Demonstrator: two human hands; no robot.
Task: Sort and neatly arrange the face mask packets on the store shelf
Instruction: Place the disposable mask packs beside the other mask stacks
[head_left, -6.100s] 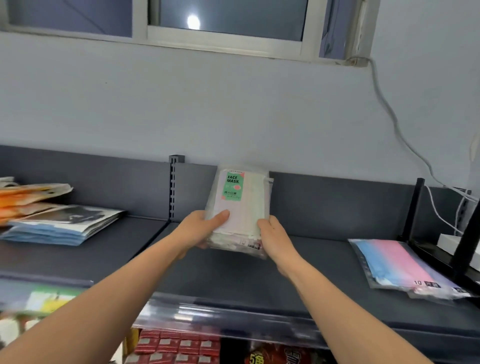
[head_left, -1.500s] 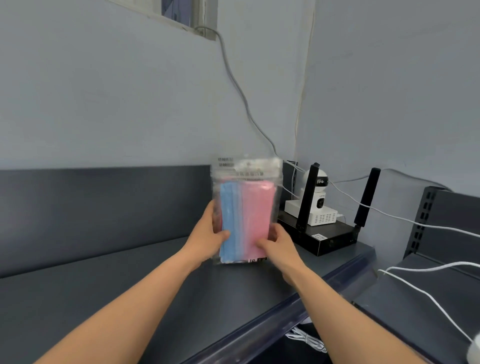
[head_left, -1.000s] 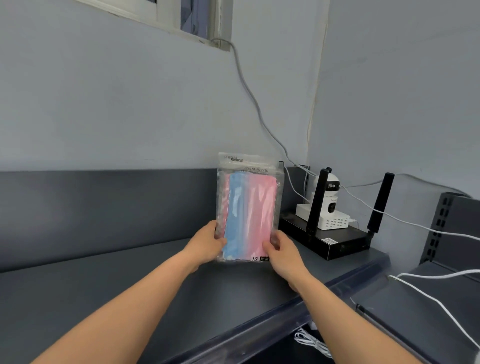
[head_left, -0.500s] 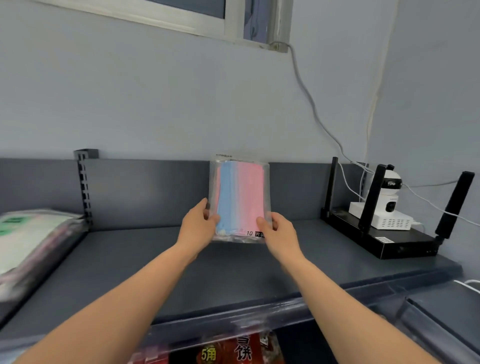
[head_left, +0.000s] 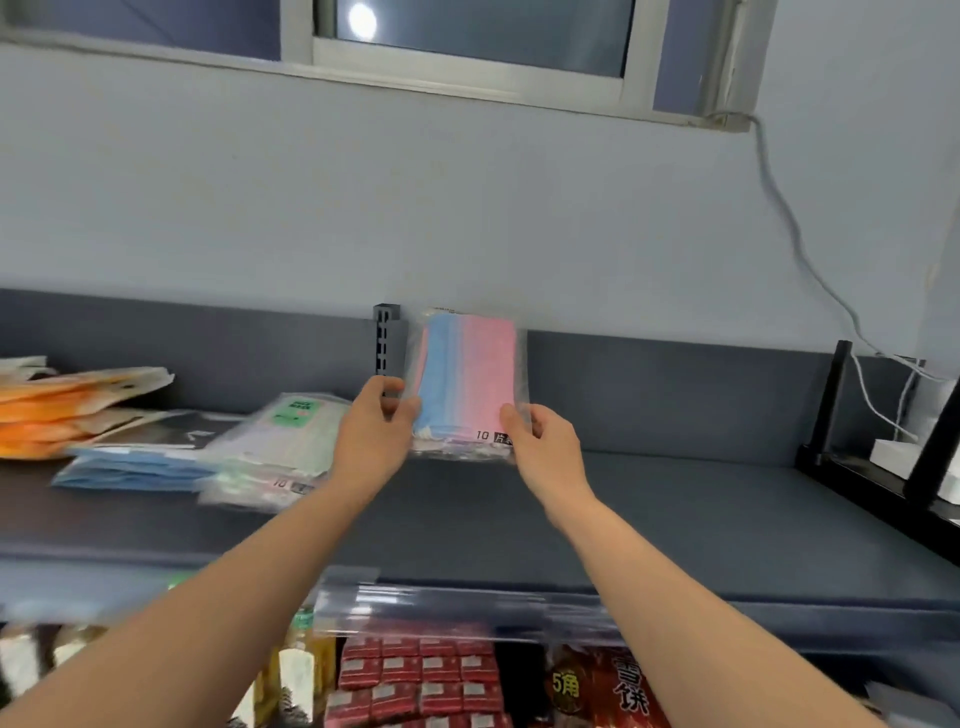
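A clear packet of blue and pink face masks (head_left: 467, 379) stands upright above the dark grey shelf (head_left: 649, 525), held between both hands. My left hand (head_left: 374, 431) grips its lower left edge and my right hand (head_left: 540, 441) pinches its lower right corner. To the left, a stack of white mask packets with a green label (head_left: 283, 441) lies flat on the shelf. Further left lie blue packets (head_left: 135, 470) and orange packets (head_left: 57, 410).
A slotted upright post (head_left: 388, 340) divides the shelf's back panel. A black router with antennas (head_left: 878, 467) sits at the far right, with white cables on the wall. Below the shelf's clear front strip (head_left: 467, 608) are red boxes, snack bags and bottles.
The view has swung left along the shelf. Both hands carried the blue and pink packet leftwards, close to the white packet stack; the router has slid to the right edge.
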